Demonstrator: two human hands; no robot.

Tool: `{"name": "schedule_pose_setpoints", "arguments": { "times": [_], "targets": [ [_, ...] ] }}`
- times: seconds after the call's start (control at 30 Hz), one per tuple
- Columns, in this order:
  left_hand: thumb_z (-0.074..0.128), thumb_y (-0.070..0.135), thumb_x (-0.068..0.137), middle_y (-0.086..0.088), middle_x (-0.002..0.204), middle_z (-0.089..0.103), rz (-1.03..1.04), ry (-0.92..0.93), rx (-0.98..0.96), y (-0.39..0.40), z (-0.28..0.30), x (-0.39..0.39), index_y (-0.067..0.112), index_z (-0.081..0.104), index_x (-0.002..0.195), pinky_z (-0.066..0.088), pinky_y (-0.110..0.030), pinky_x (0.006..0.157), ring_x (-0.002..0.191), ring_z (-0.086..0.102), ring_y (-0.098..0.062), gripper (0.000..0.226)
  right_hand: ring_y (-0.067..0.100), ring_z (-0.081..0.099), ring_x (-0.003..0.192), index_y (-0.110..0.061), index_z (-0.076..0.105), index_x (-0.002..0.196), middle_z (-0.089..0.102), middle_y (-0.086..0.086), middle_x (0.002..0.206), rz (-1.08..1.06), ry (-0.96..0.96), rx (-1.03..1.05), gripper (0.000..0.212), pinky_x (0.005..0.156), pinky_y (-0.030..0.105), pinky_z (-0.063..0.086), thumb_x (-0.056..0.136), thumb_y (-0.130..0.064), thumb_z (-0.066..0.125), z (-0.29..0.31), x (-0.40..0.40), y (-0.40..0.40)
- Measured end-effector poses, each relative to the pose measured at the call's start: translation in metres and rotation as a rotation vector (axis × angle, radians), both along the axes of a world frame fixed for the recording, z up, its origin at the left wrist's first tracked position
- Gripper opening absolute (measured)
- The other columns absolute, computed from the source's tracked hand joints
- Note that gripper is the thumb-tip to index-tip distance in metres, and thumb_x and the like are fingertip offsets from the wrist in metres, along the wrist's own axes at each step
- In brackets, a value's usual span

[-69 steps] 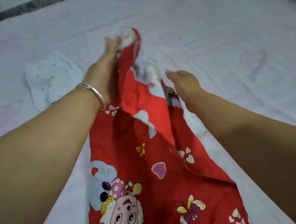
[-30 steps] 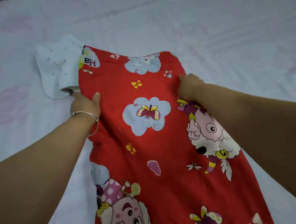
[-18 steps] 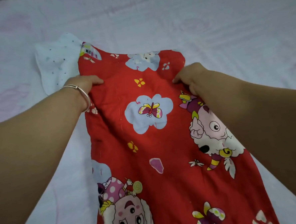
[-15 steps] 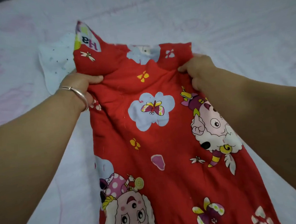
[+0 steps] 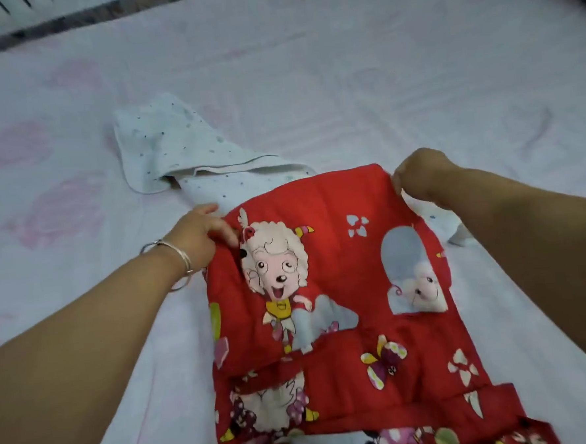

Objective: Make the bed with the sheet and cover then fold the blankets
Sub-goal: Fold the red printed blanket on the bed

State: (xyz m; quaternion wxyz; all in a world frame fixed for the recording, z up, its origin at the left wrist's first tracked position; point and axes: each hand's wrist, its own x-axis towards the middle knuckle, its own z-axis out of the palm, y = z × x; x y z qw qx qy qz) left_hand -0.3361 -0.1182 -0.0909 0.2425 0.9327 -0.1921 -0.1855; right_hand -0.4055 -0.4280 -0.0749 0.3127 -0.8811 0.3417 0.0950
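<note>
A red blanket (image 5: 340, 287) printed with cartoon sheep lies folded over itself on the bed, its fold edge at the far side. My left hand (image 5: 199, 234), with a silver bangle on the wrist, grips the blanket's left edge near the fold. My right hand (image 5: 419, 176) pinches the far right corner of the fold. A pale dotted cloth (image 5: 177, 150) lies partly under the red blanket and sticks out at the far left and a little at the right.
The bed is covered by a white sheet (image 5: 344, 81) with faint pink patches. A dark strip (image 5: 66, 19) runs along the bed's far edge at the top left.
The blanket's far end has been lifted and folded back toward me, so a different sheep print shows on top. Both hands moved nearer with it, and more of the dotted cloth is uncovered.
</note>
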Motion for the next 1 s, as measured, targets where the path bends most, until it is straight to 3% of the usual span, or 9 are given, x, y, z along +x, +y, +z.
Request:
{"name": "schedule_pose_setpoints", "arguments": {
  "times": [0.1, 0.17, 0.27, 0.33, 0.47, 0.63, 0.73, 0.83, 1.0],
  "targets": [
    [0.061, 0.005, 0.08, -0.008, 0.151, 0.031, 0.064, -0.22, -0.008, -0.028, 0.004, -0.019, 0.031, 0.061, 0.111, 0.019, -0.036, 0.118, 0.143, 0.022, -0.022, 0.04, 0.037, 0.053, 0.116, 0.0, 0.061, 0.114, 0.059, 0.019, 0.123, 0.016, -0.184, -0.259, 0.03, 0.081, 0.03, 0.047, 0.089, -0.009, 0.047, 0.008, 0.002, 0.018],
    [0.068, 0.025, 0.079, 0.003, 0.159, 0.009, -0.114, -0.201, 0.088, -0.049, 0.005, -0.037, 0.038, 0.038, 0.137, 0.01, -0.041, 0.118, 0.147, 0.007, -0.018, 0.067, 0.033, 0.042, 0.128, -0.01, 0.052, 0.128, 0.048, 0.012, 0.138, 0.166, -0.391, -0.286, 0.041, 0.101, 0.039, 0.037, 0.087, -0.017, 0.052, 0.013, -0.002, 0.035],
    [0.069, 0.042, 0.076, 0.008, 0.158, -0.017, -0.331, -0.136, 0.423, -0.068, -0.003, -0.054, 0.046, -0.001, 0.145, 0.003, -0.05, 0.117, 0.147, -0.015, -0.02, 0.098, 0.025, 0.015, 0.146, -0.033, 0.026, 0.147, 0.019, -0.004, 0.158, 0.688, -0.062, -0.4, 0.068, 0.113, 0.049, 0.018, 0.086, -0.045, 0.054, 0.004, -0.009, 0.052],
    [0.068, 0.047, 0.076, 0.007, 0.156, -0.023, -0.273, -0.1, 0.516, -0.072, -0.011, -0.054, 0.043, -0.013, 0.145, 0.005, -0.056, 0.115, 0.146, -0.018, -0.021, 0.106, 0.027, 0.003, 0.148, -0.035, 0.011, 0.15, 0.008, -0.001, 0.16, 0.732, 0.197, -0.512, 0.077, 0.114, 0.056, 0.01, 0.088, -0.056, 0.05, -0.004, -0.011, 0.049],
    [0.056, 0.031, 0.09, 0.0, 0.16, -0.007, -0.089, -0.079, 0.29, -0.072, -0.016, -0.025, 0.027, -0.003, 0.15, 0.012, -0.05, 0.118, 0.148, -0.003, -0.022, 0.085, 0.027, 0.003, 0.148, -0.023, 0.013, 0.151, 0.013, 0.006, 0.158, 0.8, 0.129, -0.682, 0.073, 0.114, 0.06, 0.007, 0.091, -0.034, 0.053, -0.003, 0.002, 0.06],
    [0.068, 0.036, 0.079, -0.008, 0.157, 0.008, -0.125, -0.072, 0.532, -0.061, -0.032, -0.001, 0.023, -0.009, 0.149, 0.023, -0.052, 0.114, 0.144, 0.015, -0.035, 0.105, 0.028, 0.03, 0.138, -0.019, 0.029, 0.144, 0.04, 0.006, 0.144, 0.786, 0.18, -0.594, 0.067, 0.111, 0.056, 0.017, 0.085, -0.019, 0.06, -0.011, 0.02, 0.072],
    [0.07, 0.044, 0.074, -0.013, 0.146, 0.034, 0.012, 0.029, 0.576, -0.037, -0.039, 0.005, 0.018, 0.011, 0.146, 0.035, -0.052, 0.106, 0.13, 0.04, -0.036, 0.096, 0.028, 0.039, 0.131, -0.02, 0.035, 0.136, 0.048, 0.004, 0.135, 0.689, 0.271, -0.477, 0.071, 0.105, 0.052, 0.025, 0.077, -0.031, 0.074, -0.02, 0.022, 0.056],
    [0.063, 0.02, 0.086, -0.021, 0.138, 0.044, 0.155, 0.152, 0.402, -0.014, -0.037, 0.009, 0.015, 0.025, 0.145, 0.041, -0.044, 0.104, 0.123, 0.048, -0.038, 0.07, 0.026, 0.028, 0.139, -0.019, 0.025, 0.144, 0.038, 0.001, 0.144, 0.7, 0.253, -0.49, 0.079, 0.106, 0.055, 0.023, 0.081, -0.038, 0.07, -0.027, 0.02, 0.054],
    [0.058, 0.016, 0.091, -0.016, 0.134, 0.053, 0.732, 0.262, -0.355, -0.016, -0.03, 0.012, 0.011, 0.043, 0.138, 0.047, -0.043, 0.099, 0.11, 0.059, -0.031, 0.05, 0.026, 0.021, 0.142, -0.023, 0.018, 0.147, 0.031, 0.0, 0.148, 0.725, 0.274, -0.48, 0.086, 0.107, 0.058, 0.022, 0.08, -0.04, 0.07, -0.025, 0.023, 0.054]
  ]
}}
